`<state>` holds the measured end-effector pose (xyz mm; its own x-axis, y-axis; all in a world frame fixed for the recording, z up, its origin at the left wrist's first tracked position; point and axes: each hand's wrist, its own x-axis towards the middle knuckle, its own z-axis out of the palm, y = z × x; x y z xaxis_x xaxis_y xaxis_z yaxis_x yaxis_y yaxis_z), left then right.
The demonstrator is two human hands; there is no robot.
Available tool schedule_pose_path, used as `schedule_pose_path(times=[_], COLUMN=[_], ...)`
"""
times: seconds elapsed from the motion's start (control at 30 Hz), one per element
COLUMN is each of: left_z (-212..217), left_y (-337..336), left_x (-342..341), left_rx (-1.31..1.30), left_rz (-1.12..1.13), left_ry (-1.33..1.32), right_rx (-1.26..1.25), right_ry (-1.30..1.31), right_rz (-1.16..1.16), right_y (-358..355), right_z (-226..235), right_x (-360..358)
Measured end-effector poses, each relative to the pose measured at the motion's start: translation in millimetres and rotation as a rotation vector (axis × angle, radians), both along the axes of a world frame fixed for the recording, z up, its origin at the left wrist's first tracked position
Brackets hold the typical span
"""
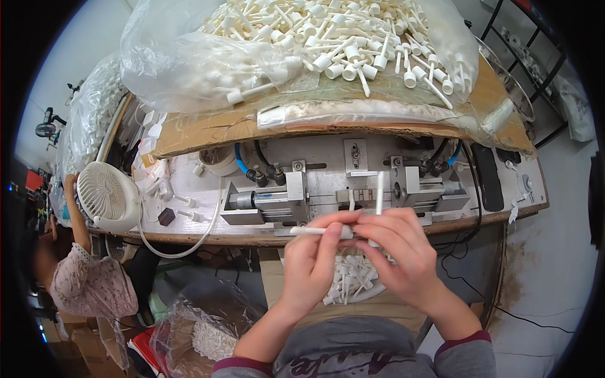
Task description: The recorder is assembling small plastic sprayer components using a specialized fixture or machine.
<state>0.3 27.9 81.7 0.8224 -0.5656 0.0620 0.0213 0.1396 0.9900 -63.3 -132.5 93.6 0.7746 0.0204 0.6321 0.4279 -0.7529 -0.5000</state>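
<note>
Largest first, we see a white-topped wooden workbench (252, 240), and along its back a brown cardboard sheet (208, 137) bearing a heap of white plastic capped sticks (340, 50), cut off by the upper rim. Between sheet and front edge stand two silver metal clamp units, a left one (296, 192) and a right one (413, 187), facing each other. Our left hand (309, 258) and right hand (397, 252) meet at the front edge, before the gap between those units; neither is clearly nearer to it. The left hand pinches a slim white plastic stick (309, 230) lying crosswise, its long axis roughly along the front edge, free end leftward and other end toward the right fingertips. The right hand's fingers are closed around an upright-looking white plastic rod (380, 192), roughly square to the first and pointing toward the back edge. Fingers cover where the two come together, so we cannot tell whether they touch, nor whether a short pale peg (351, 201) beyond is held or resting in the gap.
</note>
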Motion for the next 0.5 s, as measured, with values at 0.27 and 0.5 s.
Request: schedule_pose_path(times=[0.27, 0.5], left_z=[4.7, 14.7], left_y=[27.2, 26.0], left_x=[-1.3, -0.7], left_rx=[-0.093, -0.169], left_rz=[0.085, 0.01], left_ry=[0.113, 0.19], right_rx=[-0.086, -0.32], right_ry=[0.089, 0.06], right_rz=[-0.043, -0.086], right_y=[-3.1, 3.4], right_z=[-29.0, -35.9], right_x=[-1.1, 11.9])
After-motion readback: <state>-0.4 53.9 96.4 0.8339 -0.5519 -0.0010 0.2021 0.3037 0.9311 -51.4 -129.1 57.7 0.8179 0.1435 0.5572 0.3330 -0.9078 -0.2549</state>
